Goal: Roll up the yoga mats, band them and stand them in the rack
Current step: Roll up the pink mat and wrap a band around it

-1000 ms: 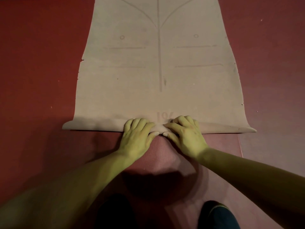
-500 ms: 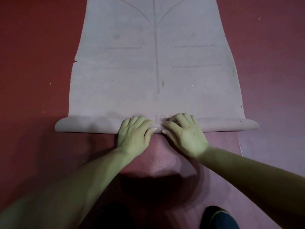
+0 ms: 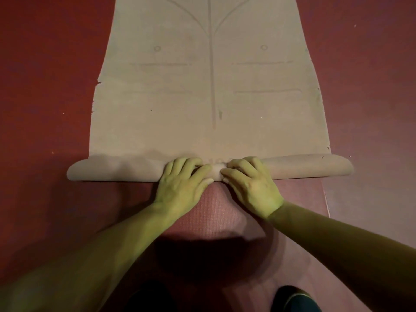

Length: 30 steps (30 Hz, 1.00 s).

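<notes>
A tan yoga mat point(image 3: 180, 113) with faint alignment lines lies flat, stretching away from me. Its near end is wound into a thin roll point(image 3: 112, 170) that runs across the view. My left hand point(image 3: 182, 183) and my right hand point(image 3: 252, 185) sit side by side on the middle of the roll. Their fingers curl over its top and their thumbs tuck in at its near side. A printed mark between the hands is mostly hidden by the roll.
A maroon textured mat point(image 3: 213, 210) lies under the tan one and shows between the roll and my knees point(image 3: 295, 300). Red floor point(image 3: 45, 86) lies on the left and a duller red surface point(image 3: 371, 109) on the right. No rack or band is in view.
The folded near edge has become a thicker roll and has moved a little away from me. It covers more of the printed mark. Both hands stayed together at its middle.
</notes>
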Motion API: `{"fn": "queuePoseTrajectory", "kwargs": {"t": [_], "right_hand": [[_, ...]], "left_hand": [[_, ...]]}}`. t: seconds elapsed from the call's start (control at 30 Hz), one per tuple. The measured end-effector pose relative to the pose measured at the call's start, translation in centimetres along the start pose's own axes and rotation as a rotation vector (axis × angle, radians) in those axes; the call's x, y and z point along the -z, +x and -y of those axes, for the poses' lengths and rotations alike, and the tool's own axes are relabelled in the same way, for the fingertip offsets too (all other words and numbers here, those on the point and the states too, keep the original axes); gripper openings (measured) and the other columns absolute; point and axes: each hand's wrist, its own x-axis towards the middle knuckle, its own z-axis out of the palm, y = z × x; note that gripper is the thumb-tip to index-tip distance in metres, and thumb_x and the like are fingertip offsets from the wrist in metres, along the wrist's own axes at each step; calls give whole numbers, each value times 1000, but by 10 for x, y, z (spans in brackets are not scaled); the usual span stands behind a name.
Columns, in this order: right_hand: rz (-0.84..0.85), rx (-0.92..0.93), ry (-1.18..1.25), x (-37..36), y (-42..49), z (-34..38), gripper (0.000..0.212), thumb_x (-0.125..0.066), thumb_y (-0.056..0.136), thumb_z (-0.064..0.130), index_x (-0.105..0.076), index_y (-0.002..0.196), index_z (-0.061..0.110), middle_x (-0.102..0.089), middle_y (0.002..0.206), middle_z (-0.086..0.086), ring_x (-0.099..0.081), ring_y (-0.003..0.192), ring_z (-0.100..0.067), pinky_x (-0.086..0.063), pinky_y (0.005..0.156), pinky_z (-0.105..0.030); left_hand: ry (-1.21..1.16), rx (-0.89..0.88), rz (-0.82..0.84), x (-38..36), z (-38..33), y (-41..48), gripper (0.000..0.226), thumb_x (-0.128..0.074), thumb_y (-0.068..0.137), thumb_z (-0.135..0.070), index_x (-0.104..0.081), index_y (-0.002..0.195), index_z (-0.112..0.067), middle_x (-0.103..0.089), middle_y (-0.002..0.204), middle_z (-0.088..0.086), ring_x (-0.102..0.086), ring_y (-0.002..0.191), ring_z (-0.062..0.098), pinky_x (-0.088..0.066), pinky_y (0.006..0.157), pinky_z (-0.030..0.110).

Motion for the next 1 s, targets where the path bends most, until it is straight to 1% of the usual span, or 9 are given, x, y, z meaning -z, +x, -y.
{"fn": "queuePoseTrajectory", "kwargs": {"t": [0.23, 0.37, 0.47, 0.53, 0.63, 0.7, 0.8, 0.87, 1.0], "right_hand": [[-18, 17, -91, 4, 12, 1, 17, -68, 98, 25, -74, 111, 16, -67, 111, -2, -58, 94, -31, -48, 78, -45], [38, 27, -90, 7, 16, -2, 31, -68, 96, 41, -73, 115, 17, -66, 111, -2, -58, 99, -27, -45, 84, -40], [40, 24, -75, 4, 19, -7, 28, -68, 96, 39, -74, 113, 18, -66, 108, 0, -59, 96, -26, -44, 82, -40], [45, 18, -56, 3, 20, -9, 26, -66, 97, 39, -75, 112, 18, -66, 107, 0, -58, 95, -25, -44, 81, -39], [55, 4, -40, 3, 22, -10, 28, -62, 99, 41, -75, 111, 19, -66, 107, 1, -59, 94, -25, -44, 82, -39], [61, 0, -30, 3, 24, -11, 28, -61, 99, 41, -75, 111, 19, -67, 107, 1, -59, 93, -26, -45, 82, -40], [62, -4, -39, 3, 27, -11, 28, -63, 99, 40, -75, 110, 17, -67, 106, 0, -60, 91, -27, -47, 82, -41], [52, -6, -68, 4, 28, -9, 28, -66, 97, 39, -75, 111, 17, -67, 106, 0, -60, 91, -27, -46, 81, -39], [48, -22, -111, 7, 25, -1, 34, -69, 94, 38, -70, 121, 17, -64, 112, -2, -56, 103, -26, -43, 89, -39]], "left_hand": [[-28, -25, -30, -6, 12, 13, 27, -58, 99, -41, -72, 110, -21, -64, 97, -1, -58, 85, 27, -47, 73, 40], [-53, -20, 24, -7, 17, 21, 29, -53, 98, -42, -72, 106, -21, -64, 96, -3, -59, 83, 27, -47, 72, 42], [-23, -31, 18, -7, 15, 22, 29, -54, 98, -40, -72, 108, -20, -65, 98, -2, -59, 86, 27, -47, 74, 41], [3, -46, -15, -6, 12, 18, 28, -56, 98, -40, -71, 110, -20, -65, 104, -1, -59, 90, 25, -45, 79, 39], [79, -44, -52, -5, 9, 10, 31, -57, 96, -46, -67, 115, -24, -61, 112, -3, -54, 97, 22, -40, 84, 40], [114, -18, -54, -4, 8, 7, 31, -57, 95, -48, -67, 114, -26, -62, 110, -4, -51, 98, 22, -38, 85, 40], [63, 16, -48, -5, 7, 11, 29, -60, 94, -45, -72, 111, -24, -66, 107, -4, -54, 98, 23, -40, 85, 41], [35, 27, -43, -5, 7, 13, 27, -63, 93, -43, -73, 110, -24, -66, 106, -5, -55, 96, 25, -41, 84, 41], [34, 50, -5, -4, 9, 19, 27, -63, 92, -41, -72, 110, -24, -65, 104, -6, -56, 93, 26, -41, 82, 41]]}}
